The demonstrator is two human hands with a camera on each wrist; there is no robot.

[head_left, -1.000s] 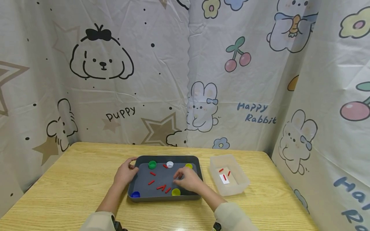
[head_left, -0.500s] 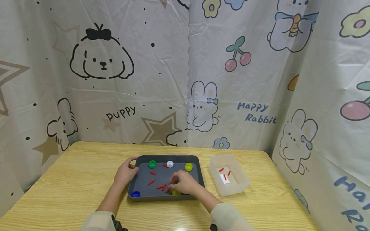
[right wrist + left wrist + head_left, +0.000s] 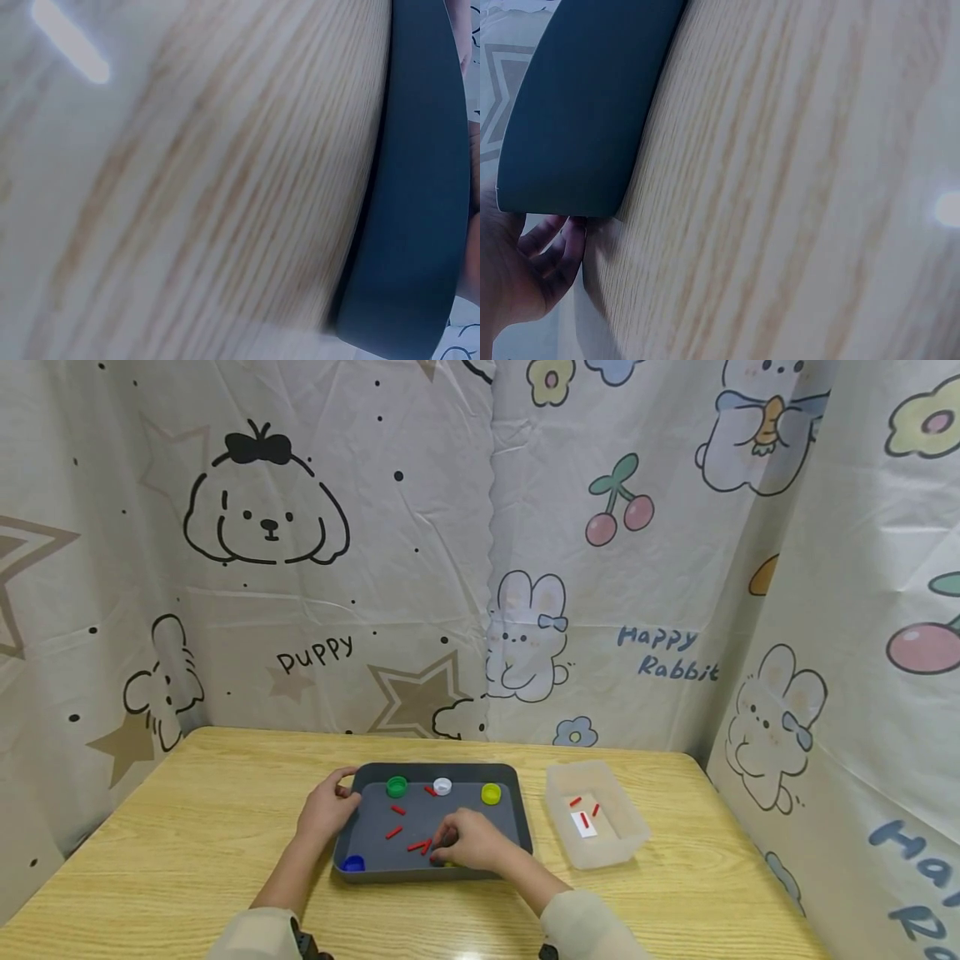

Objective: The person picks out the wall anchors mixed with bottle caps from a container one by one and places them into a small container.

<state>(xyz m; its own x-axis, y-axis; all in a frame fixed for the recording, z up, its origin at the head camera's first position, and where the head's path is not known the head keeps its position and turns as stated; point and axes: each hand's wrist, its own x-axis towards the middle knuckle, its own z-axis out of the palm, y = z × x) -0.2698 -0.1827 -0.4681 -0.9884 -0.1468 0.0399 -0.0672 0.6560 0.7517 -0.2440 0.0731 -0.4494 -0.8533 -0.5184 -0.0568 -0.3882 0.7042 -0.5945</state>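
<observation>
Your left hand (image 3: 324, 811) grips the gray tray's (image 3: 517, 810) left rim; your right hand (image 3: 471, 842) pinches at red sticks (image 3: 420, 846) beneath its fingertips.

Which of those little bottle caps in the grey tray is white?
The white cap sits at the tray's far edge, between the green cap and the yellow-green cap; the blue cap lies in the near left corner.

Green cap (image 3: 396, 787), white cap (image 3: 442, 786) and yellow cap (image 3: 491, 792) line the tray's far side; blue cap (image 3: 352, 863) sits near-left; cartoon curtains (image 3: 480, 552) surround the counter (image 3: 187, 827).
</observation>
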